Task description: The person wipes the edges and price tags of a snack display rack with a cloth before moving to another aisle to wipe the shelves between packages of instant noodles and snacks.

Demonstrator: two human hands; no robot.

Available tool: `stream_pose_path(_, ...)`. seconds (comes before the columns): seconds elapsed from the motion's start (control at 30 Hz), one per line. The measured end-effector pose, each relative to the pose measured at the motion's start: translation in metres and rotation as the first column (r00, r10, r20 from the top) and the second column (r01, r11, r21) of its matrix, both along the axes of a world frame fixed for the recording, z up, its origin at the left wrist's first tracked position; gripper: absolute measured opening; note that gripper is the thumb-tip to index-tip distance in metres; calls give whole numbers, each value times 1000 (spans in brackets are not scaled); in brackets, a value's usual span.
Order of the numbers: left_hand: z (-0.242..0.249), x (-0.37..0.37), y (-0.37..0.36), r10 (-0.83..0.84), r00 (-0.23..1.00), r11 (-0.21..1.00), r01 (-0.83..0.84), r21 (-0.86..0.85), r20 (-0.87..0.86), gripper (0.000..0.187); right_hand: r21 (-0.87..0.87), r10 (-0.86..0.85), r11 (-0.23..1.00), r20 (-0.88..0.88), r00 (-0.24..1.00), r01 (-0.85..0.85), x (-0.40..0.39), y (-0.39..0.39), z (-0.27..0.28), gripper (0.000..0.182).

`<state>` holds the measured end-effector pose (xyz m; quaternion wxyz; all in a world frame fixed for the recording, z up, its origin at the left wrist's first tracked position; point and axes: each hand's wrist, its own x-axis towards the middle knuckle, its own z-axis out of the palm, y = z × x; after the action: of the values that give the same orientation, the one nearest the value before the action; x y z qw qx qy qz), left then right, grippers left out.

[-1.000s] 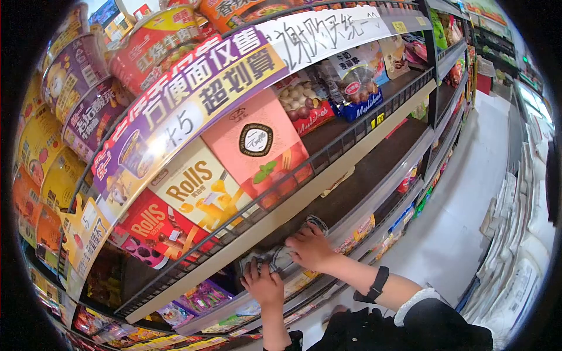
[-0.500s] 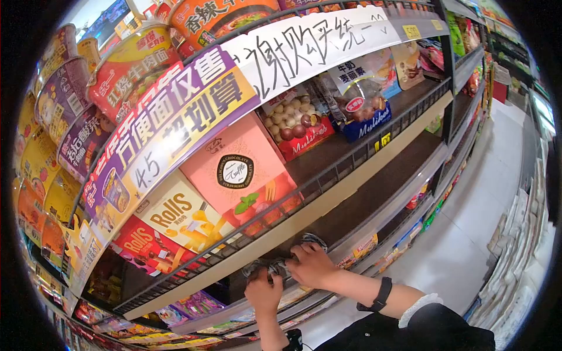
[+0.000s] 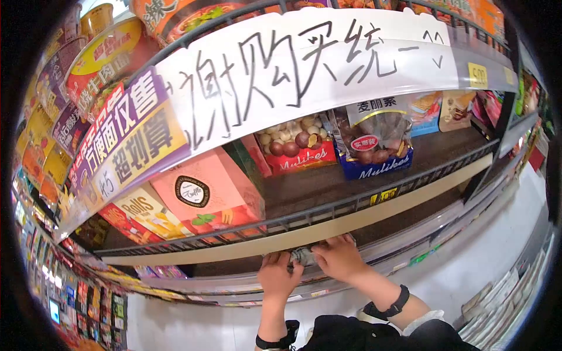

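My left hand (image 3: pixel 281 275) and my right hand (image 3: pixel 339 257) are side by side at the front of a lower shelf (image 3: pixel 386 227), below the cream-coloured front strip. Between them shows a crumpled grey cloth (image 3: pixel 302 255), partly hidden by the fingers. Both hands are closed on it, the left with curled fingers and the right with its fingers bent over the other end. Just above stand a pink truffle chocolate box (image 3: pixel 202 190), a cream Rolls box (image 3: pixel 149 212) and a blue Mulikes chocolate bag (image 3: pixel 377 146).
A long white handwritten sign (image 3: pixel 304 58) hangs across the upper shelf's front. Instant noodle tubs (image 3: pixel 108 58) are stacked at upper left. A wire rail (image 3: pixel 316 218) edges the snack shelf. Stacked pale packages (image 3: pixel 503 304) lie on the floor at right.
My view has turned, so the shelf runs more level across it. My hands have come closer together and appear further right, still gripping the cloth.
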<state>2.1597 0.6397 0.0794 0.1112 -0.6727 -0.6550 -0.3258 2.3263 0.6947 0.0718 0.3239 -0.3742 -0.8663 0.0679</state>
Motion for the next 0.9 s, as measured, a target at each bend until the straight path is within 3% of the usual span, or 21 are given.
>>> stream_pose_path(0.43, 2, 101, 32, -43, 998, 998, 40, -50, -45, 22, 40, -13, 999, -52, 999, 15, 109, 30, 2, 20)
stream_pose_path(0.5, 2, 118, 38, -68, 997, 994, 64, -85, -45, 23, -69, -66, 995, 4, 998, 66, 130, 32, 3, 21)
stream_pose_path(0.6, 5, 149, 50, -167, 986, 980, 163, -118, -26, 23, -2, -183, 983, 32, 983, 183, 164, 41, -10, 21)
stream_pose_path(0.8, 1, 207, 81, -394, 916, 899, 402, -176, 79, 25, -31, -304, 952, -11, 953, 303, 225, 47, -7, 20)
stream_pose_path(0.9, 1, 219, 85, -352, 933, 913, 359, -193, 67, 27, -66, -303, 952, -70, 950, 298, 232, 50, -9, 18)
